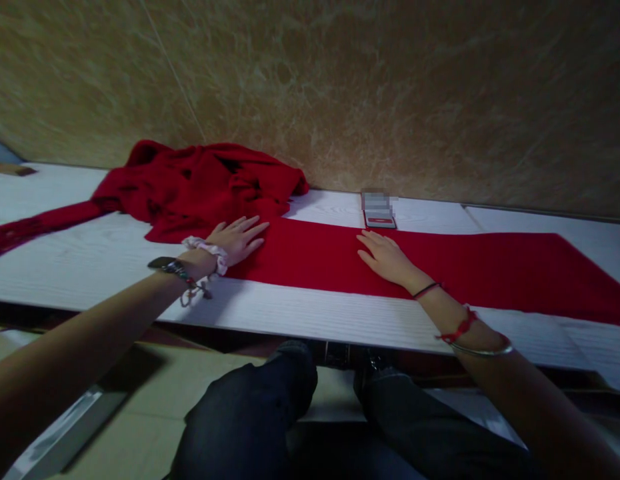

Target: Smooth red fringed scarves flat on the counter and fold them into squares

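Note:
A long red scarf (490,267) lies on a white wood-grain table (310,313). Its right part is spread flat, and its left part is bunched in a heap (200,180) against the wall. My left hand (237,239) rests flat on the scarf beside the heap, fingers stretched out. My right hand (385,257) also lies flat on the spread cloth, fingers apart and pointing left. Both hands hold nothing.
A small red-and-grey device (379,217) sits on the table just behind the scarf, near the marbled brown wall (390,87). The scarf's fringed end (20,230) trails left. My knees in dark trousers (250,413) are below the table edge.

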The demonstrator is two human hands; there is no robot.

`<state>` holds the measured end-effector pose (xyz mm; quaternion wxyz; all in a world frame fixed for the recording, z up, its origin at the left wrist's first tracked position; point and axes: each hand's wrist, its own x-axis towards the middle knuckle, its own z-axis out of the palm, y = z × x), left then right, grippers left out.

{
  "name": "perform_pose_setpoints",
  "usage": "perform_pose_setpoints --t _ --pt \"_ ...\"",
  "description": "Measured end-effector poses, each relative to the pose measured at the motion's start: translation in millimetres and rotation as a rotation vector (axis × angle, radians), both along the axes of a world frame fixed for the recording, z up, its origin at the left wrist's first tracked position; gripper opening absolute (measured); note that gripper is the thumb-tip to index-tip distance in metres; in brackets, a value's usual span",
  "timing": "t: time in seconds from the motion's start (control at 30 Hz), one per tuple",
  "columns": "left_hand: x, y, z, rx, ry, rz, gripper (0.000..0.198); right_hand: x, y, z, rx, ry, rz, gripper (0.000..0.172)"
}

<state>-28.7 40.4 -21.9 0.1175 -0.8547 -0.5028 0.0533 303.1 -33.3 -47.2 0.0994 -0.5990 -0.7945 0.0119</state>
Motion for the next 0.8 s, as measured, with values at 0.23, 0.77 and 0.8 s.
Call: perform_pose_setpoints --t 0.23,0.77,0.8 --pt "-16 -7 13.4 0.266 -0.092 0.042 0.037 1 1 -1.5 0.006 0.014 0.002 0.048" --pt "-17 22 16.1 0.134 0.025 -0.158 0.033 1 0 -0.3 -0.003 0.036 0.011 0.048" --pt "-13 22 16.8 0.104 0.02 -0.167 0.033 1 0 -0.3 -0.003 0.036 0.012 0.048"
